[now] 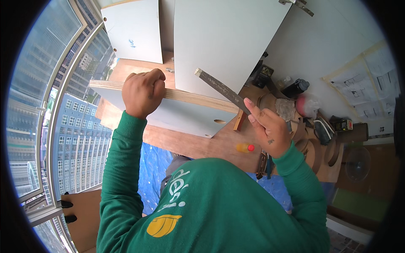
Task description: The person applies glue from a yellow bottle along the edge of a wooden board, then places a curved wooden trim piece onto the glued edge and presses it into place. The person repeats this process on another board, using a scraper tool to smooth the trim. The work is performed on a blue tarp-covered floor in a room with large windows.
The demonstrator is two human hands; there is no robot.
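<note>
My left hand (143, 90) is closed over the raw plywood edge of a white-faced board (181, 114), which stands on edge on a wooden worktop. In my right hand (270, 130) is a flat, worn metal file (219, 87), with two fingers stretched along it. The file points up and to the left, crossing above the right end of the board's edge. Whether it touches the edge I cannot tell. An oval hole shows in the board's face near its right end.
Behind stand a large white panel (219, 38) and a smaller one (134, 31). A small yellow bottle with a red cap (245, 147) lies on the worktop (181, 141). Rolls of edging strip (313, 154), a black bottle (296, 87) and tools crowd the right. Windows line the left.
</note>
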